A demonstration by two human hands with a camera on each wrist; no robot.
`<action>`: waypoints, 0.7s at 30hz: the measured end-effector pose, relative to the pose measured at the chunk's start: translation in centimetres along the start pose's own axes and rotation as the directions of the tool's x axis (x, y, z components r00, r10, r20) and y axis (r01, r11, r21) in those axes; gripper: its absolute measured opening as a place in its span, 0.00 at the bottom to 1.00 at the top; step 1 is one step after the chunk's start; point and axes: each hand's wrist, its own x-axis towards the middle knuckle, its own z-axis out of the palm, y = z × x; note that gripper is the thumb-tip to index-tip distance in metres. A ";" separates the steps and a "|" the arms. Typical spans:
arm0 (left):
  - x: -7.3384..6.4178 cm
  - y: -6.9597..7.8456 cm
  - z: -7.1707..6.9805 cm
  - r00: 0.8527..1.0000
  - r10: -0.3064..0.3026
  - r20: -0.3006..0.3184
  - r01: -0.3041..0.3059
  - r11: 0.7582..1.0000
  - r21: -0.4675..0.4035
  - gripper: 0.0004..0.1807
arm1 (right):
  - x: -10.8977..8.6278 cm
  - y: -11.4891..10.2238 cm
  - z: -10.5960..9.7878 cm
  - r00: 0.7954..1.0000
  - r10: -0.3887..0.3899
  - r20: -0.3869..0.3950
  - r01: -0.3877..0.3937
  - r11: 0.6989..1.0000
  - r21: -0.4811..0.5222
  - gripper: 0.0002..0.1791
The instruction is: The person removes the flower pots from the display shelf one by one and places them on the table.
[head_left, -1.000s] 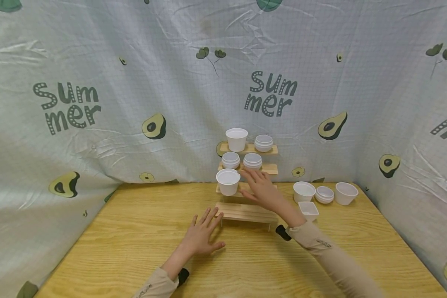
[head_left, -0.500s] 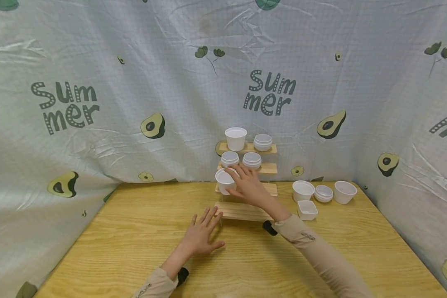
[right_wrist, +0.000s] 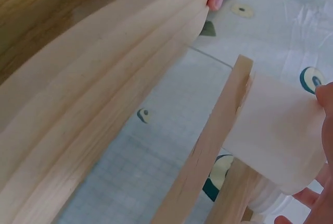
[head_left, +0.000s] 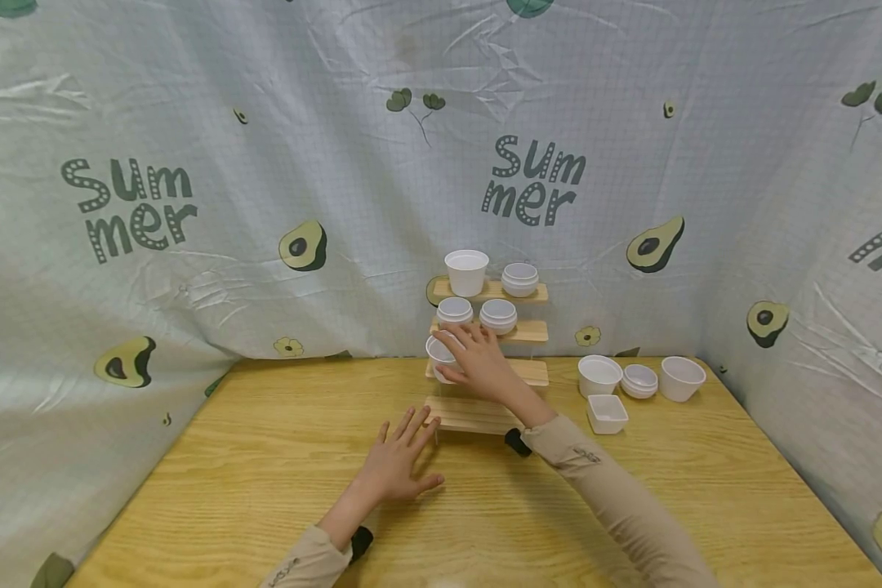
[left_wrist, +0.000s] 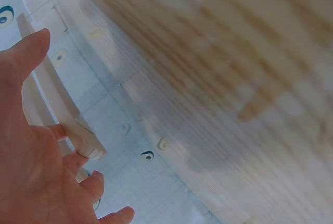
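Cup [right_wrist: 276, 130] upright at the left end of the second-lowest tier [head_left: 531, 373], gripped near the rim by the right hand [head_left: 485, 367], probably for control on so narrow a plank. Below, apparently steadied by the left hand [head_left: 395, 467], fingers outstretched against the bottom tier [head_left: 474, 415].

A: What's our table [head_left: 265, 457] carrying?
B: Wood-grain top. We have a four-tier wooden stand [head_left: 472, 416] mid-width, toward the back edge.
A: Stand loading?
B: Top tier: tall cup [head_left: 466, 274] left, squat jar [head_left: 520, 280] right. Second: we see two jars side by side, left jar [head_left: 454, 311] and centre jar [head_left: 498, 317]. Third: white tub [head_left: 438, 351] at the left end, partly hidden from us.
A: Right of the stand?
B: Directly on the table we count four white containers: round bowl [head_left: 599, 377], small jar [head_left: 639, 381], flared cup [head_left: 682, 380] in a row, square dish [head_left: 607, 415] just in front of the bowl.
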 end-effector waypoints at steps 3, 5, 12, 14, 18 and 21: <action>0.0 0.0 0.0 1.000 0.003 -0.001 -0.003 1.000 -0.006 0.42 | 0.2 0.0 0.1 1.000 0.002 0.008 -0.002 1.000 -0.005 0.28; 0.1 -0.1 0.1 1.000 0.004 0.002 -0.004 1.000 -0.007 0.42 | 0.3 0.0 0.1 1.000 0.000 0.011 0.000 1.000 -0.002 0.28; 0.1 0.0 0.1 1.000 -0.004 0.015 0.005 1.000 -0.006 0.42 | 0.5 0.0 0.3 0.999 0.006 0.043 -0.006 1.000 0.012 0.28; 0.1 0.0 0.0 1.000 -0.006 0.016 0.006 1.000 -0.005 0.42 | 0.6 0.1 0.4 0.999 0.009 0.048 -0.010 1.000 0.014 0.28; 0.1 0.1 -0.1 1.000 -0.009 0.021 0.009 1.000 -0.002 0.42 | 0.6 0.1 0.6 0.999 0.007 0.042 -0.007 1.000 0.012 0.27; 0.1 0.0 -0.1 1.000 -0.009 0.020 0.009 1.000 -0.002 0.42 | 0.5 0.1 0.6 1.000 -0.001 0.028 0.001 1.000 0.002 0.26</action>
